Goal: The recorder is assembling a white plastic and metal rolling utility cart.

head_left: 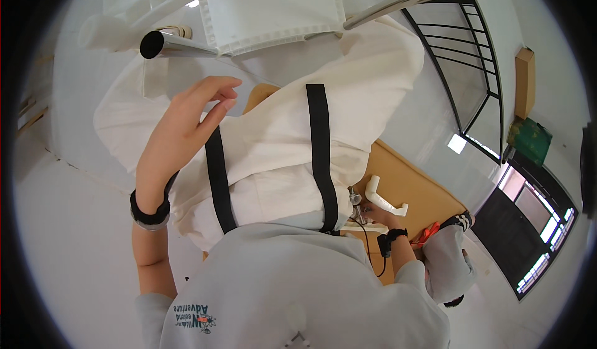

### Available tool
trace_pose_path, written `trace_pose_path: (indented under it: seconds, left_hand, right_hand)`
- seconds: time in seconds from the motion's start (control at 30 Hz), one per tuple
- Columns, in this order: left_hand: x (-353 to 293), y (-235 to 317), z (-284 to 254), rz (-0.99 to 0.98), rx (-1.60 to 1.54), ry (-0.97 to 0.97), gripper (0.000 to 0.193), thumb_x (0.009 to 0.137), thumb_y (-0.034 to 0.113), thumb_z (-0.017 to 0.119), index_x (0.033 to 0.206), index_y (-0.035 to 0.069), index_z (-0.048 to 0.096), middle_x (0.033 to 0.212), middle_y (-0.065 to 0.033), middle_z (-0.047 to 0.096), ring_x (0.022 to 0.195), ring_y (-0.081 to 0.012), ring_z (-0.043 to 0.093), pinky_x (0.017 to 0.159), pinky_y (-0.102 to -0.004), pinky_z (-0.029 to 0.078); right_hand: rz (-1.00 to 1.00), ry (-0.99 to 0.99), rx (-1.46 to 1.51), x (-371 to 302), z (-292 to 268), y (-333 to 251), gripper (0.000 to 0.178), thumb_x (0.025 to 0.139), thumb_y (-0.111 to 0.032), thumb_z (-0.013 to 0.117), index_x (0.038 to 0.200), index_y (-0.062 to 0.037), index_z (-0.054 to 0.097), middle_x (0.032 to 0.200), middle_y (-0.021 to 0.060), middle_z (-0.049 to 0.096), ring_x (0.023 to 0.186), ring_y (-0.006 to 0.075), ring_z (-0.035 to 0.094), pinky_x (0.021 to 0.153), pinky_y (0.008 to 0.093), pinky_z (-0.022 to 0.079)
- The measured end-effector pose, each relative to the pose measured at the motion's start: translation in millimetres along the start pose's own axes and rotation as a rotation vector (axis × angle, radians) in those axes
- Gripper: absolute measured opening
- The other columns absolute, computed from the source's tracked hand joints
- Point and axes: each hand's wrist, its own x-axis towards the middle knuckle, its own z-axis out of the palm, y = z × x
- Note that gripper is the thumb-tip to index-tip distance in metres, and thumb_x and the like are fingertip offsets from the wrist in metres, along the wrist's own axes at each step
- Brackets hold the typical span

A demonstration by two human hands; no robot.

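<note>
My left hand (pixel 180 122) hovers over my lap, palm turned inward, with the fingers loosely bent and thumb apart. It holds nothing. Ahead of it is a white plastic frame (pixel 273 19) with a ribbed panel. A shiny metal tube (pixel 186 48) with a black end runs along this frame. Down at my right side, my right hand (pixel 379 215) has its fingers curled at small shiny metal parts (pixel 355 198); what they grip is too small to make out. A bent white plastic piece (pixel 378 197) lies beside that hand on a tan surface (pixel 407 178).
Another person in a grey sleeve (pixel 449 268) is close on the right, near something orange-red (pixel 427 233). Farther off stand a black metal rack (pixel 463 69), a brown carton (pixel 525 83), a green container (pixel 530 140) and a dark door (pixel 513 225).
</note>
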Motion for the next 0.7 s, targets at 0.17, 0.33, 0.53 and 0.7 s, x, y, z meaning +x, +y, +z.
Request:
trace_pose_path:
  seconds: [0.17, 0.33, 0.53, 0.7]
  left_hand:
    - [-3.3, -3.2, 0.9, 0.0, 0.019, 0.014, 0.023, 0.083, 0.002, 0.05, 0.106, 0.001, 0.053, 0.088, -0.0107, 0.06, 0.082, -0.0196, 0.058, 0.07, -0.0281, 0.043]
    - [-8.5, -1.7, -3.0, 0.012, 0.054, 0.045, 0.02, 0.082, 0.001, 0.051, 0.102, 0.001, 0.054, 0.087, -0.0105, 0.059, 0.08, -0.0219, 0.059, 0.068, -0.0294, 0.044]
    - [-8.4, -0.8, -6.7, 0.261, 0.076, 0.164, 0.014, 0.081, 0.001, 0.051, 0.094, 0.003, 0.055, 0.075, -0.0099, 0.056, 0.066, -0.0262, 0.055, 0.058, -0.0321, 0.043]
    - [-17.6, 14.9, -28.0, 0.448, 0.085, 0.457, 0.022, 0.072, -0.008, 0.054, 0.091, 0.003, 0.057, 0.072, -0.0079, 0.056, 0.064, -0.0242, 0.055, 0.056, -0.0309, 0.043]
  right_hand:
    - [0.099, -0.11, 0.009, -22.7, -6.8, -10.6, 0.046, 0.079, -0.038, 0.055, 0.119, -0.0164, 0.049, 0.106, 0.0064, 0.056, 0.096, 0.0198, 0.054, 0.074, 0.0305, 0.05]
    - [0.175, -0.189, -0.041, -46.8, -44.4, -49.8, 0.047, 0.079, -0.038, 0.054, 0.122, -0.0176, 0.048, 0.108, 0.0063, 0.056, 0.098, 0.0212, 0.055, 0.077, 0.0328, 0.05]
    - [-0.678, 0.729, 0.153, -143.2, -74.3, -207.0, 0.025, 0.086, -0.014, 0.05, 0.107, -0.001, 0.054, 0.093, 0.0132, 0.06, 0.087, 0.0233, 0.058, 0.075, 0.031, 0.046]
    - [-1.078, 1.287, -0.075, -244.6, -117.0, -262.9, 0.023, 0.082, -0.004, 0.052, 0.104, -0.0004, 0.054, 0.097, 0.0145, 0.057, 0.09, 0.0233, 0.056, 0.078, 0.0304, 0.045]
